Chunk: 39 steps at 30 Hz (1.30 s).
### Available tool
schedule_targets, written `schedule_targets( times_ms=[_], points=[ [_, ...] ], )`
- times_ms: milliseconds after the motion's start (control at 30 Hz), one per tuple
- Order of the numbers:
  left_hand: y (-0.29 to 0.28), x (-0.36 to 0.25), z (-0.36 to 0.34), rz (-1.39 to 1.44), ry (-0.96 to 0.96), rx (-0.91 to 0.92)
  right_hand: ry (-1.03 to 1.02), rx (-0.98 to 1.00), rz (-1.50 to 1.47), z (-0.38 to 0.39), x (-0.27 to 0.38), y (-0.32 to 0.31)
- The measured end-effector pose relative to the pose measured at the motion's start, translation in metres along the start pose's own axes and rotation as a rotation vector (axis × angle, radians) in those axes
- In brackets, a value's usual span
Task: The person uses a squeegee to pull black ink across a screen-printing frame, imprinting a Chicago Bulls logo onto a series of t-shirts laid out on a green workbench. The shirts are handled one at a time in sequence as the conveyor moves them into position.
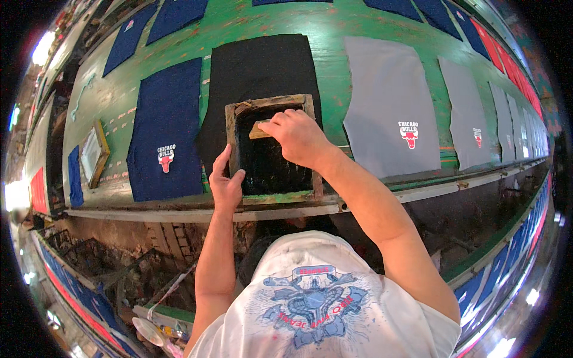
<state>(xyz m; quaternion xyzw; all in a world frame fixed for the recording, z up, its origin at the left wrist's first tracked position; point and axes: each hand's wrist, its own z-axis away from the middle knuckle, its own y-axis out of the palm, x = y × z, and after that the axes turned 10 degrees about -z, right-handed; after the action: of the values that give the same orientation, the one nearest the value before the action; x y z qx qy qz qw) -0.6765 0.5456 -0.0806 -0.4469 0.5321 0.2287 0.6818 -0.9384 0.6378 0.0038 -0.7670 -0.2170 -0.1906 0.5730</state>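
Observation:
A wooden screen printing frame (318, 161), its inside dark with ink, lies over the lower part of a black fabric panel (262, 65). My left hand (225, 186) grips the frame's left side near its lower corner, with the thumb resting on the wood. In my right hand (296, 136) is a squeegee with a pale wooden handle (258, 132), held inside the upper half of the frame. The fingers wrap over the handle and hide its right part. Whatever lies on the fabric beneath the frame is hidden.
A navy panel (167, 113) with a bull's-head print is to the left, beside a second, smaller frame (94, 154). Grey printed panels (388, 89) run off to the right on the green table (331, 77). A metal rail (388, 194) follows the table's near edge.

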Motion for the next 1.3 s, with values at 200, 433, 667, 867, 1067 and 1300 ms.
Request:
schedule_targets(
  times_ms=[200,433,667,867,1067,1300],
  points=[
    [0.001,0.001,0.0,-0.031,0.004,-0.006,-0.074,0.057,0.085,0.038,0.032,0.012],
    [0.0,0.0,0.001,-0.179,0.074,-0.029,-0.066,0.097,0.042,0.085,0.08,0.023],
    [0.0,0.002,-0.001,-0.222,0.18,-0.048,0.059,0.168,-0.152,0.096,0.092,0.013],
    [-0.001,0.002,-0.001,-0.239,0.217,-0.059,0.535,-0.353,-0.313,0.122,0.077,0.008],
    [-0.003,-0.013,0.006,-0.194,0.301,-0.101,0.747,-0.235,-0.677,0.145,0.068,-0.001],
    [0.001,-0.048,0.005,-0.021,0.254,-0.139,0.483,-0.352,-0.693,0.168,0.066,-0.023]
  ],
)
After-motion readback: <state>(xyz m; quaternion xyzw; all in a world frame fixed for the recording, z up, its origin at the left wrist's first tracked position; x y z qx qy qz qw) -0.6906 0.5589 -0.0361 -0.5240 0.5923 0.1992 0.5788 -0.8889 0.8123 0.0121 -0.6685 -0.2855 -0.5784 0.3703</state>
